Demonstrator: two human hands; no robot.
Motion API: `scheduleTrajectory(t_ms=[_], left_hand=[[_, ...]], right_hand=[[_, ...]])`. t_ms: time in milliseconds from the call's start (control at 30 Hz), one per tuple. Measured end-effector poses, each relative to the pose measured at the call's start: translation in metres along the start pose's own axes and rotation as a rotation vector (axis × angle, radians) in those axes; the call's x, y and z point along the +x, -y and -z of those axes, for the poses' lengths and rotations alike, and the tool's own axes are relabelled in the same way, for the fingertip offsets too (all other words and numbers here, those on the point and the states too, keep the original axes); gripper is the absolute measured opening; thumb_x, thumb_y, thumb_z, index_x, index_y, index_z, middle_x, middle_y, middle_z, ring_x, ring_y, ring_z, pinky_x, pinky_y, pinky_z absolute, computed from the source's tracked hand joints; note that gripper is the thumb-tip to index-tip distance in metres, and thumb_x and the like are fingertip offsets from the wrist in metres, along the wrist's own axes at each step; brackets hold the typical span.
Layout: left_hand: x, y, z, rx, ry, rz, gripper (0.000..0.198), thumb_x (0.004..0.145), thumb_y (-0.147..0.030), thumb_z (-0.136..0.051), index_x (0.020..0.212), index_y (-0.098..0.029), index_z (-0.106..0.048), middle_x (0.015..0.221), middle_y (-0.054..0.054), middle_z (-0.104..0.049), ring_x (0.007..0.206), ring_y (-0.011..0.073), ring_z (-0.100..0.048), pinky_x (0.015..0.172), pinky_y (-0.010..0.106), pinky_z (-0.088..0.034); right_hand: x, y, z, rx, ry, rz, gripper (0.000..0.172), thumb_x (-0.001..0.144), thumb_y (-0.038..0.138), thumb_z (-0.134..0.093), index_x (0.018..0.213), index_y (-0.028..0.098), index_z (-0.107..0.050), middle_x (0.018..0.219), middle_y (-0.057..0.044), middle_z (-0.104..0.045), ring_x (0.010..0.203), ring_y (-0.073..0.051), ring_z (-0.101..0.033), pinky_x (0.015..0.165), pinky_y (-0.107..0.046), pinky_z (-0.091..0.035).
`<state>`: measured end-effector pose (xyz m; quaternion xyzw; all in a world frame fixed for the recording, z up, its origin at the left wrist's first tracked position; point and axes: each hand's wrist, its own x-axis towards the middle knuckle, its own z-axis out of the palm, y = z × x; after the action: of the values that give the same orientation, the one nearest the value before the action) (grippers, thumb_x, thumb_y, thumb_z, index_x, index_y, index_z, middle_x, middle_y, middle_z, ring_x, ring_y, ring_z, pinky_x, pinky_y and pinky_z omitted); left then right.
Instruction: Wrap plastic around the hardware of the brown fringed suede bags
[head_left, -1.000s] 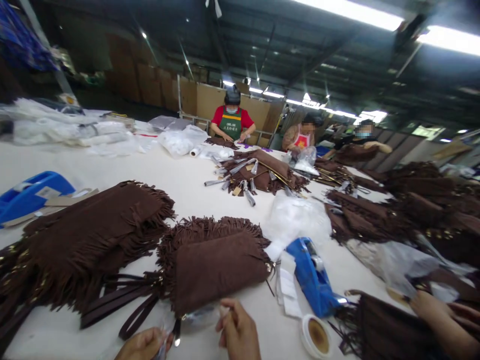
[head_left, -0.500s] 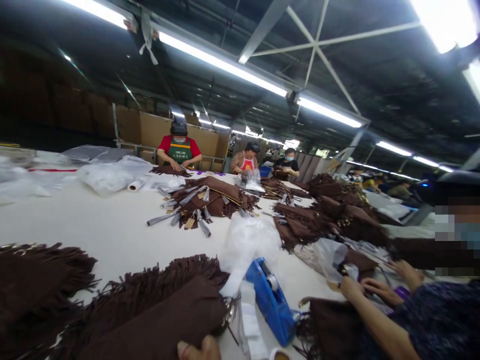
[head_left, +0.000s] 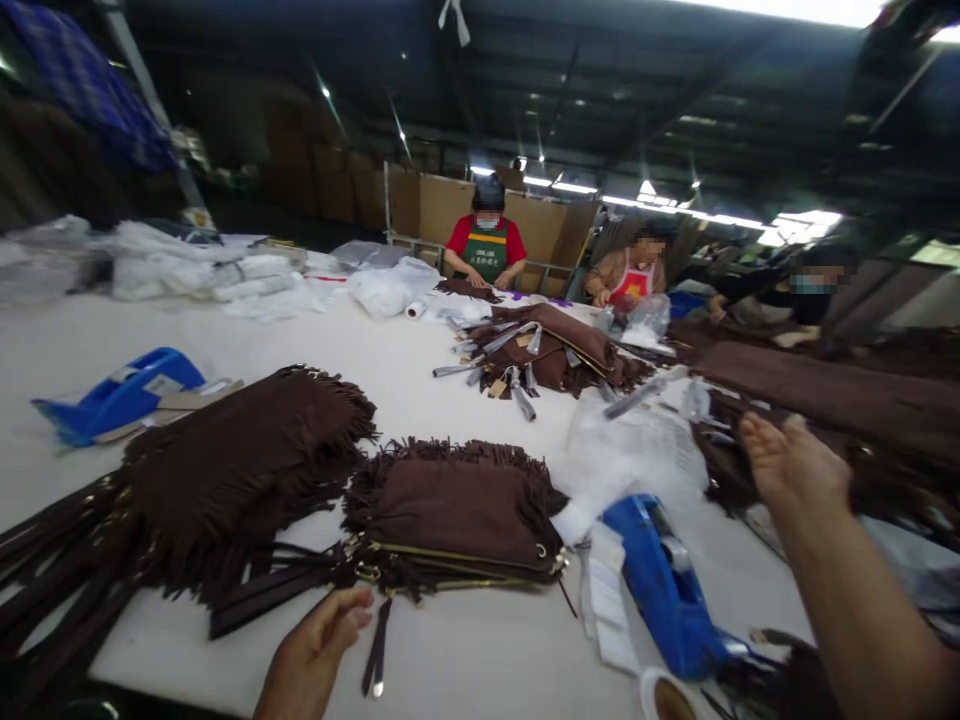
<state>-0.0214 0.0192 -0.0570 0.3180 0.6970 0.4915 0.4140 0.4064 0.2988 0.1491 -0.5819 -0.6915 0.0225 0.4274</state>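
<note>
A dark brown fringed bag (head_left: 457,505) lies stacked on at least one other, its gold zipper edge facing me. My left hand (head_left: 319,645) is just in front of its left corner, beside the straps and metal ring; its fingers are loosely bent and nothing shows in them. My right hand (head_left: 799,460) reaches out at the right, fingers extended and slightly cupped, seemingly holding nothing. It is in front of a heap of brown bags (head_left: 840,385), which is blurred. Another fringed bag (head_left: 247,470) with long straps lies at the left.
Blue tape dispensers stand at the right (head_left: 664,590) and left (head_left: 120,390). White strips (head_left: 611,600) and clear plastic (head_left: 630,450) lie near the right one. A bag pile with wrapped handles (head_left: 555,345) is farther back. Several people work across the table (head_left: 247,345).
The view has swung left, showing the left dispenser and bag. My right arm now stretches out to the right. The stacked bag shows whole, and my left hand is at its lower left corner.
</note>
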Motion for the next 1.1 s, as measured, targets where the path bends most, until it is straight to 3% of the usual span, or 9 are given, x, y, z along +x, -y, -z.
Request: scheduleTrajectory(t_ms=[133,233,300,433,567,733,900,1000,1100], left_hand=[[0.019,-0.02,-0.007,0.518,-0.185,-0.49,0.028,0.089,-0.033,-0.049,0.111,-0.022,-0.061,0.117,0.009,-0.063,0.114,0.0264,-0.054,0.104,0.042,-0.036],[0.037,-0.027,-0.013,0.851,-0.202,-0.525,0.028,0.086,-0.021,-0.051,0.114,-0.017,-0.056,0.114,0.011,-0.061,0.109,0.0266,-0.053,0.097,0.042,-0.039],[0.045,-0.032,-0.012,1.0,-0.175,-0.462,0.024,0.084,-0.016,-0.052,0.108,-0.016,-0.056,0.106,0.01,-0.062,0.102,0.0256,-0.054,0.089,0.039,-0.041],[0.045,-0.057,0.0,1.188,-0.071,-0.475,0.013,0.085,-0.013,-0.049,0.092,-0.016,-0.06,0.09,0.01,-0.064,0.09,0.0261,-0.056,0.082,0.037,-0.038],[0.018,-0.082,0.014,1.234,-0.022,-0.569,0.022,0.088,-0.012,-0.04,0.087,-0.017,-0.061,0.086,0.011,-0.064,0.086,0.0282,-0.056,0.079,0.04,-0.036],[-0.033,-0.053,0.012,0.946,0.089,-0.435,0.03,0.086,-0.007,-0.037,0.094,-0.019,-0.063,0.089,0.009,-0.067,0.087,0.0266,-0.058,0.08,0.037,-0.037],[-0.047,-0.009,0.008,0.268,0.243,-0.043,0.016,0.085,-0.025,-0.053,0.096,-0.02,-0.064,0.089,0.006,-0.068,0.087,0.0233,-0.062,0.078,0.032,-0.041],[-0.039,-0.009,0.007,-0.192,0.351,0.177,0.039,0.081,-0.04,-0.062,0.113,-0.018,-0.059,0.112,0.011,-0.065,0.098,0.0245,-0.062,0.08,0.031,-0.045],[-0.032,-0.023,-0.002,-0.422,0.357,0.324,0.044,0.084,-0.054,-0.054,0.1,-0.013,-0.06,0.097,0.013,-0.069,0.082,0.0218,-0.066,0.073,0.031,-0.048]], right_hand=[[-0.097,0.02,-0.066,0.166,0.214,0.026,0.054,0.09,0.059,-0.04,0.098,0.013,-0.068,0.081,-0.02,-0.069,0.067,-0.026,-0.069,0.058,-0.038,-0.05],[-0.18,0.068,-0.133,0.202,0.521,0.261,0.021,0.089,0.039,-0.056,0.095,0.023,-0.066,0.094,-0.007,-0.069,0.085,-0.021,-0.066,0.075,-0.032,-0.051],[-0.213,0.099,-0.164,0.097,0.62,0.472,0.02,0.087,0.029,-0.06,0.106,0.023,-0.062,0.103,-0.007,-0.065,0.094,-0.021,-0.062,0.081,-0.032,-0.048],[-0.221,0.123,-0.187,-0.095,0.663,0.645,0.014,0.087,0.018,-0.059,0.099,0.022,-0.063,0.091,-0.005,-0.064,0.086,-0.021,-0.058,0.074,-0.031,-0.043],[-0.21,0.109,-0.171,-0.083,0.641,0.626,0.017,0.092,0.015,-0.048,0.088,0.021,-0.063,0.079,-0.003,-0.061,0.078,-0.018,-0.056,0.072,-0.028,-0.039],[-0.229,0.106,-0.15,0.004,0.63,0.588,0.018,0.094,0.024,-0.046,0.106,0.019,-0.058,0.098,-0.008,-0.061,0.09,-0.02,-0.057,0.077,-0.03,-0.043],[-0.252,0.119,-0.162,-0.074,0.71,0.731,0.026,0.089,0.021,-0.057,0.115,0.021,-0.056,0.112,-0.008,-0.059,0.101,-0.024,-0.053,0.084,-0.035,-0.042],[-0.254,0.119,-0.17,-0.121,0.677,0.807,0.021,0.089,0.014,-0.055,0.109,0.02,-0.06,0.102,-0.008,-0.062,0.094,-0.022,-0.054,0.08,-0.035,-0.042],[-0.253,0.117,-0.165,-0.103,0.651,0.831,0.021,0.09,0.014,-0.053,0.11,0.018,-0.059,0.098,-0.008,-0.062,0.09,-0.022,-0.053,0.08,-0.035,-0.041]])
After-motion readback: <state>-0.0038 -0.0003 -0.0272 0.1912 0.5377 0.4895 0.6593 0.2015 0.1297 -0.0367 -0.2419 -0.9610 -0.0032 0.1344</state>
